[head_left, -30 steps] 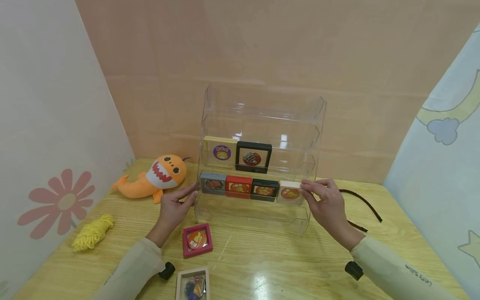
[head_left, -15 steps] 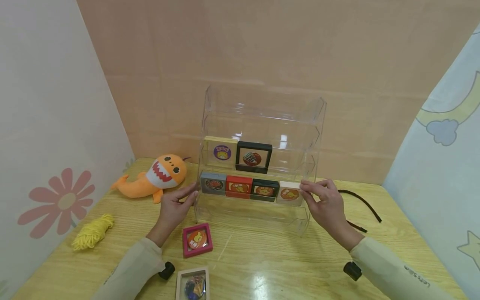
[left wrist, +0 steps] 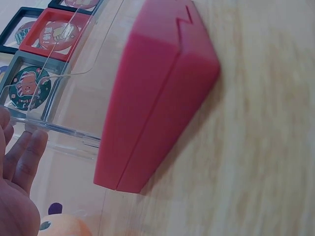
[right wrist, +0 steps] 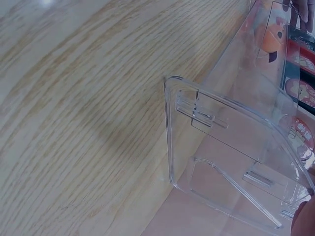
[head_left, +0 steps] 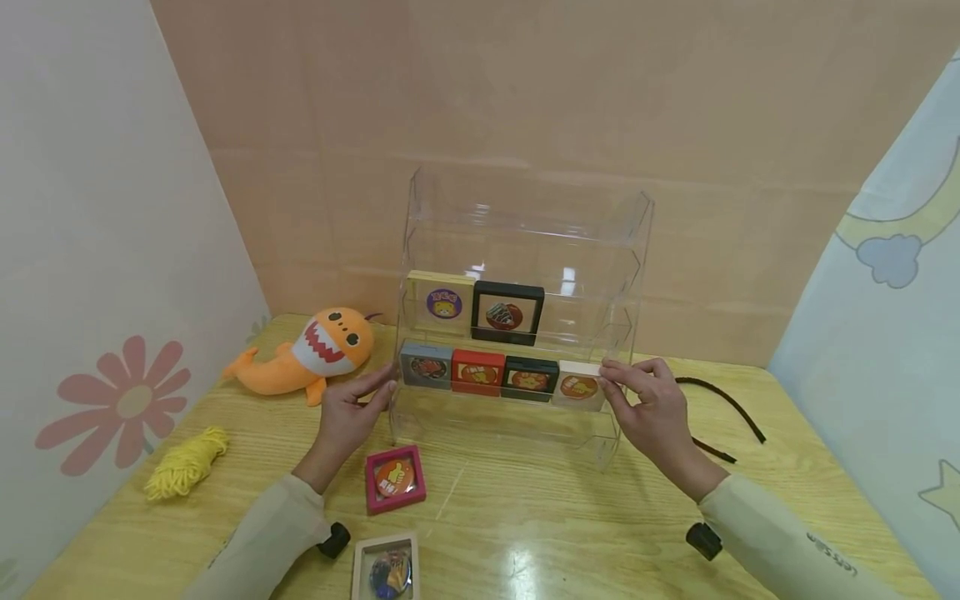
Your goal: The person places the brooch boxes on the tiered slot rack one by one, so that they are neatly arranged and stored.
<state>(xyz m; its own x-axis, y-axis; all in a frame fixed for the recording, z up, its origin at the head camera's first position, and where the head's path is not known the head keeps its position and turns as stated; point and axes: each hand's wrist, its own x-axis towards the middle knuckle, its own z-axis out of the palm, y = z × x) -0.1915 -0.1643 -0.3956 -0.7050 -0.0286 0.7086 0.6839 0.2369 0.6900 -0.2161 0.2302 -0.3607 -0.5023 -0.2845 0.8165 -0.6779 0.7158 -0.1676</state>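
Observation:
A transparent tiered rack [head_left: 555,258] stands on the table. Its lower tier bears a grey display frame [head_left: 426,367], a red one [head_left: 477,372], a dark one [head_left: 531,379] and a white display frame [head_left: 579,386], each with a round badge. A cream frame [head_left: 441,304] and a black frame [head_left: 507,314] sit one tier higher. My left hand [head_left: 352,421] holds the rack's left side, its fingers against the clear edge in the left wrist view. My right hand [head_left: 654,408] pinches the white frame's right corner, with fingertips partly hidden.
A magenta frame [head_left: 395,479] and a beige frame [head_left: 386,569] lie in front of the rack on the wooden table [head_left: 570,517]. To the left are an orange shark plush [head_left: 300,358] and a yellow yarn bundle [head_left: 187,464]. A dark band [head_left: 731,404] lies right.

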